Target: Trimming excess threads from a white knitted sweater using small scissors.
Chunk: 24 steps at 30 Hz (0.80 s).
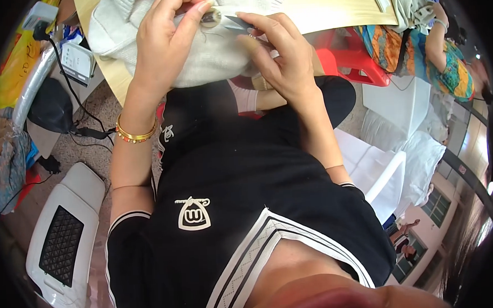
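Note:
A pale off-white knit garment (198,65) lies bunched at the table edge, draped toward my lap. My left hand (170,33) is closed above it, thumb and forefinger pinched at the rim of a round button (210,18) with a dark brownish middle. What else may be between those fingertips is too small to make out. In my right hand (280,50) is a small pair of thread snips (237,25). Their grey blades point left toward the button, a short gap apart from it. My right fingers hide the handle.
The pale wooden table (328,7) spreads beyond the garment. A red plastic stool (358,58) stands to the right, near white chairs (395,106). Black cables (76,101) hang at the left beside a white chair back (65,233). Another person's arm (437,38) reaches over cloth at the far right.

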{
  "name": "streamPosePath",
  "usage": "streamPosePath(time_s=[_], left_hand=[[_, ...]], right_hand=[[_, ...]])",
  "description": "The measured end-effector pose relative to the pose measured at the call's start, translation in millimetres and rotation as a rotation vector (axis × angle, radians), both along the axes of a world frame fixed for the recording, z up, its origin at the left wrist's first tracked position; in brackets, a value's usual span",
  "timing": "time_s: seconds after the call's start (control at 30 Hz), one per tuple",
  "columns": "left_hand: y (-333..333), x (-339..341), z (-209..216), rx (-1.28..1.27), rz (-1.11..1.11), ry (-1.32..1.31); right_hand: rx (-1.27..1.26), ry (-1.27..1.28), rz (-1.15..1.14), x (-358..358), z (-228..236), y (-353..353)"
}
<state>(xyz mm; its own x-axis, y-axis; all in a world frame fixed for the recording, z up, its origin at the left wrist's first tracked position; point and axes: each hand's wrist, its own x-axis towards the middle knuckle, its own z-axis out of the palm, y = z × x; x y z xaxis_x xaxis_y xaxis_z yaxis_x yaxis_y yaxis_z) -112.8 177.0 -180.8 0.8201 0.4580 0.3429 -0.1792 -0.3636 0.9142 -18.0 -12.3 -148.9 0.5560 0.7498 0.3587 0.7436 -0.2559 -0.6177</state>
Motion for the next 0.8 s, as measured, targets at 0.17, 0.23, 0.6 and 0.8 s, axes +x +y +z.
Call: streamPosePath(time_s=[0.17,0.23,0.6,0.8], left_hand=[[6.9,0.1,-8.1,-0.255,-0.096,-0.019],[7.1,2.9,-11.0,-0.295,-0.11,-0.036],[26.2,-7.5,12.2,-0.315,-0.246,0.344],[-1.4,-6.5,20.9,0.336,-0.048,0.09]], right_hand=[[-0.062,-0.128,0.011,3.1,3.3,10.7],[-0.094,-0.18,0.019,4.1,5.9,13.9],[-0.105,-0.146,-0.022,5.3,8.2,1.3],[-0.03,-0.093,-0.107,8.5,-4.3,-12.6]])
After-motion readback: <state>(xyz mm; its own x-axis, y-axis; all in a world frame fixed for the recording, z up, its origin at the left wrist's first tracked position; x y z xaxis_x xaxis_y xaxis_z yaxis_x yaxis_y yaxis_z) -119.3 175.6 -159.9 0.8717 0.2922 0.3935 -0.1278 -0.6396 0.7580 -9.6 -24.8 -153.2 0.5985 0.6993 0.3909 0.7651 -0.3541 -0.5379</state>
